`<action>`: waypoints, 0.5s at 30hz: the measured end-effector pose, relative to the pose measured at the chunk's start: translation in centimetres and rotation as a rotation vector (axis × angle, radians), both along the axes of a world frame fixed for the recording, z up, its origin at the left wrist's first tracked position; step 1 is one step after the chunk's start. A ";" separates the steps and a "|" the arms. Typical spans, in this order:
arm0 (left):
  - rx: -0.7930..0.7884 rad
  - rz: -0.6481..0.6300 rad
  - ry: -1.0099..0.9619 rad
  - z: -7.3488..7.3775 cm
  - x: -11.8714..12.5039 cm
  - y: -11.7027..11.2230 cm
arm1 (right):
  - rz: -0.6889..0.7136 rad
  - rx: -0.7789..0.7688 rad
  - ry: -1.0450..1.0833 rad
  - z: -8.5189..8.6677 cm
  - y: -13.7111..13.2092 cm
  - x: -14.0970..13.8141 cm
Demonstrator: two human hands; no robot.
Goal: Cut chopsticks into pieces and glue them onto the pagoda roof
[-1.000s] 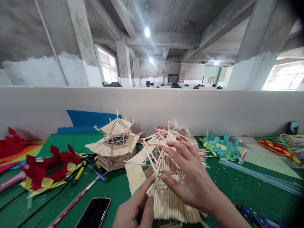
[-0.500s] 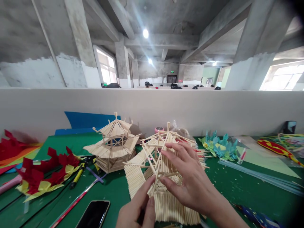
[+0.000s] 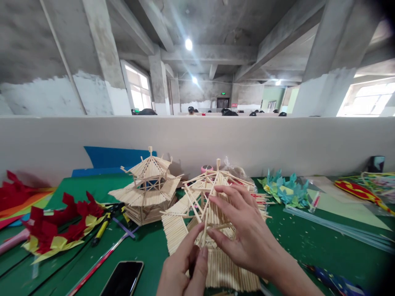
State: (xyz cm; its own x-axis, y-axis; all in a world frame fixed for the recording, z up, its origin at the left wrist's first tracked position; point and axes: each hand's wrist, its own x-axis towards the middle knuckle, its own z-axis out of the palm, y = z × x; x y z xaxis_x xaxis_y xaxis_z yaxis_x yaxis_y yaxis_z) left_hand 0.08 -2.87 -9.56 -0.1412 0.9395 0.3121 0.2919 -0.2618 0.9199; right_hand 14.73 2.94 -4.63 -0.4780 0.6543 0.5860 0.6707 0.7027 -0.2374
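Observation:
A pavilion model made of pale thin wooden sticks (image 3: 233, 269) stands in front of me, its upper roof partly open framework. My left hand (image 3: 187, 263) is closed at the front of it, thumb and forefinger around the lower end of a slanting wooden stick (image 3: 204, 236). Over the right side of the upper roof lies my right hand (image 3: 243, 226). Its bent fingertips touch the roof near the top of that stick, and its thumb rests by the lower part. My right palm hides much of the roof behind it.
A second stick pavilion (image 3: 151, 191) stands at back left. Left of it lie red and yellow paper craft (image 3: 61, 226) and a yellow-black cutter (image 3: 101, 232). A phone (image 3: 123, 279) lies in front. Blue paper flowers (image 3: 286, 189) and clear glue sticks (image 3: 336, 228) are at right. A white partition (image 3: 197, 135) rises behind.
My left hand has shifted slightly right and up along the lower end of the stick. My right hand stays nearly where it was on the roof.

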 end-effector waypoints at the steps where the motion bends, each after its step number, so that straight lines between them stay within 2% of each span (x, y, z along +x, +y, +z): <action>1: 0.000 0.003 -0.007 -0.1 0.1 0.1 | 0.000 -0.003 0.000 0.0 0.0 0.0; 15: -0.007 0.019 -0.033 -0.4 0.6 0.6 | 0.002 0.014 0.005 -0.1 -0.1 0.1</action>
State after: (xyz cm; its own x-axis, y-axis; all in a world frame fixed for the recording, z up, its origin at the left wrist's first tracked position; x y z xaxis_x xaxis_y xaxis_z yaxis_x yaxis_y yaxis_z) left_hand 0.64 -2.26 -9.93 -0.1689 0.9388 0.3001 0.2656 -0.2499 0.9311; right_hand 14.87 2.81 -4.71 -0.4760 0.6451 0.5977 0.6683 0.7071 -0.2310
